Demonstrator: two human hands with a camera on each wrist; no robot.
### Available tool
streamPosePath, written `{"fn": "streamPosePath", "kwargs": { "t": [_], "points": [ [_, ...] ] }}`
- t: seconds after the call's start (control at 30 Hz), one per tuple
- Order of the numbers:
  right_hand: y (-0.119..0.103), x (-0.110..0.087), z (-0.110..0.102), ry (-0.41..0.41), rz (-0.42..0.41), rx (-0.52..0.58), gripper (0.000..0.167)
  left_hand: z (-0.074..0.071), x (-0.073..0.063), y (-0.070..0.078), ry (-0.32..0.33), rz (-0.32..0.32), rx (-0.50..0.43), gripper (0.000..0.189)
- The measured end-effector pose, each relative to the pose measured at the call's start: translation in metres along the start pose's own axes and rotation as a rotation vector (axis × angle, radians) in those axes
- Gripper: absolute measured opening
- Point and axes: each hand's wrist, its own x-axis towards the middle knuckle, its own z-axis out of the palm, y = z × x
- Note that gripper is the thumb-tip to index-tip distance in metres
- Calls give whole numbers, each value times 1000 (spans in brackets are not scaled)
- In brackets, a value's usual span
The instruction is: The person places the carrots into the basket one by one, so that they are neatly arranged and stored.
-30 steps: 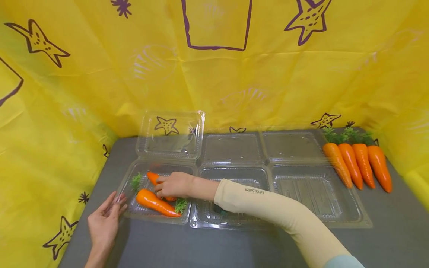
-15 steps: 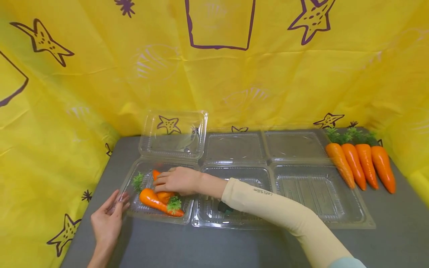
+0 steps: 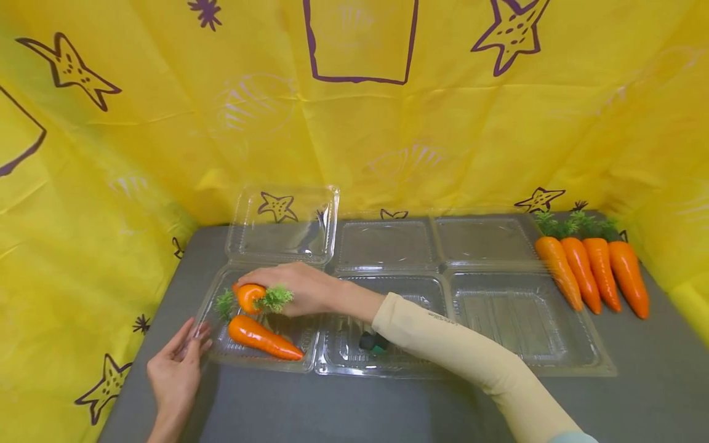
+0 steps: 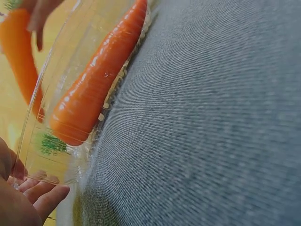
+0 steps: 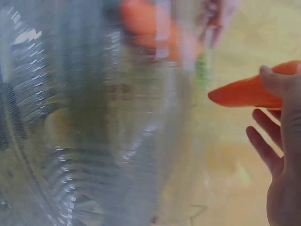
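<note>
My left hand (image 3: 176, 363) grips the left rim of a clear plastic clamshell container (image 3: 221, 351), its lid standing raised behind. Inside lies one orange carrot (image 3: 263, 338), thick end to the left. Above the same container my right hand (image 3: 299, 286) holds a second carrot (image 3: 252, 298) between thumb and fingers. That carrot is tilted, its thick leafy end facing up toward the head camera. The right wrist view shows its tip (image 5: 225, 95) jutting past the thumb. In the left wrist view the held carrot (image 4: 21, 52) hangs apart from the lying carrot (image 4: 99, 80).
Two more open clear containers, one in the middle (image 3: 338, 369) and one at the right (image 3: 526, 332), stand in the same row. Several carrots (image 3: 595, 277) lie side by side at the far right. A yellow patterned cloth (image 3: 354, 135) rises behind the grey table (image 3: 332, 412).
My right hand has lifted the second carrot off the container floor and turned its leafy end upward, away from the first carrot. The left hand keeps its hold on the rim.
</note>
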Motion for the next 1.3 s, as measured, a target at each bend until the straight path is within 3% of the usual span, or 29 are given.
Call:
{"fn": "streamPosePath", "kwargs": {
  "t": [0.1,0.37,0.5,0.67,0.9,1.1,1.3],
  "points": [
    [-4,-2,-10,105,-17,77,57,-2,-2,-1,13,-7,14,40],
    [-9,-13,-30,293,-45,290,59,-4,-7,-4,30,-69,95,42],
    [-11,-18,-45,421,4,327,59,-3,-9,-5,48,-81,113,42],
    [-14,-30,-71,541,114,365,58,-3,-12,-5,35,-48,70,42],
    [-17,-46,-117,525,336,554,47,-12,-12,-5,68,-19,41,40],
    [-23,-62,-153,542,507,577,52,-9,-11,-10,60,11,10,41],
    [-28,-90,-177,549,669,520,53,-8,-14,-11,71,40,-44,41]
  ]
}}
